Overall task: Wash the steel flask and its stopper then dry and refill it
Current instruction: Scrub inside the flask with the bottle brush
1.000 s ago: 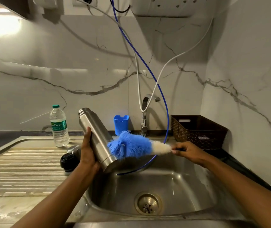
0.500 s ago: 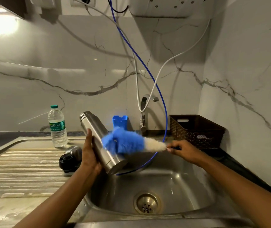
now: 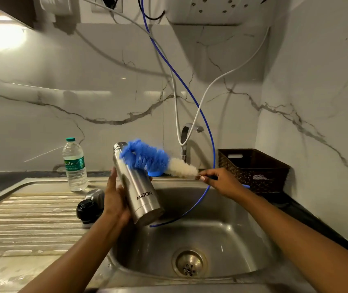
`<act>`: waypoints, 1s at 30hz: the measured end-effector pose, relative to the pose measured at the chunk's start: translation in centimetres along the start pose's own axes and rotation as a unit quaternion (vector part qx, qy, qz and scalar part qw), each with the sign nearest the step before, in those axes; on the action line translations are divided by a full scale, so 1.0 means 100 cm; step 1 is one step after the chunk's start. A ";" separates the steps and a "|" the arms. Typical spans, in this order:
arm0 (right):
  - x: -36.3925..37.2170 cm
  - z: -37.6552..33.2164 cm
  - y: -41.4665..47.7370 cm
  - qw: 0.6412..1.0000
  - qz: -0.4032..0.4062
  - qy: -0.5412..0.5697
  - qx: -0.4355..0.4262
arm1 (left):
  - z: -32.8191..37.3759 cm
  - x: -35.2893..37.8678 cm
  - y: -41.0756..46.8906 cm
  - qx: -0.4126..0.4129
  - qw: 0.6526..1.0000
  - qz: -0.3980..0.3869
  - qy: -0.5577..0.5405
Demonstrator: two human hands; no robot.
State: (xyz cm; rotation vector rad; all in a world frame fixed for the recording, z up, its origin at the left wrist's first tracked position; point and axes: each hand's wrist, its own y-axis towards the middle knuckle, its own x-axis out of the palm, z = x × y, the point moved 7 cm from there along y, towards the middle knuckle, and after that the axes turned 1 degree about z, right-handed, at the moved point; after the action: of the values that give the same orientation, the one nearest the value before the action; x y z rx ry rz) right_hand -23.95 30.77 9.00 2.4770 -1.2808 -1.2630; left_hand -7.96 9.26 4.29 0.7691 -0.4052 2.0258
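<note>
My left hand (image 3: 114, 199) grips the steel flask (image 3: 139, 187) around its middle, tilted over the left edge of the sink basin (image 3: 211, 235), open mouth up and to the left. My right hand (image 3: 219, 180) holds the handle of a bottle brush (image 3: 147, 157). Its blue bristle head lies against the flask's upper side, close to the mouth; the white bristles trail toward my right hand. The flask's black stopper (image 3: 87, 210) and steel cap (image 3: 96, 196) lie on the drainboard (image 3: 31, 218), just left of my left hand.
A plastic water bottle (image 3: 74, 166) stands at the back of the drainboard. A tap (image 3: 187, 140) rises behind the basin with white and blue hoses (image 3: 211, 149) hanging by it. A dark basket (image 3: 253, 168) sits at the right, a blue holder (image 3: 156, 171) behind the brush.
The brush head has slid up along the flask from near its base to beside its mouth. My left hand has turned the flask so its label faces me.
</note>
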 end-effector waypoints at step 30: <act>-0.019 0.007 -0.013 1.000 0.009 -0.012 -0.002 | 0.007 0.007 -0.001 0.029 0.997 -0.048 0.047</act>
State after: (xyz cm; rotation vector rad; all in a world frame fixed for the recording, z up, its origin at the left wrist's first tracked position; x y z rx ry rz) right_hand -24.15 33.17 9.20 2.4495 -1.3005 -1.2930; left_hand -7.90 9.33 5.28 0.7112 -0.2512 1.9829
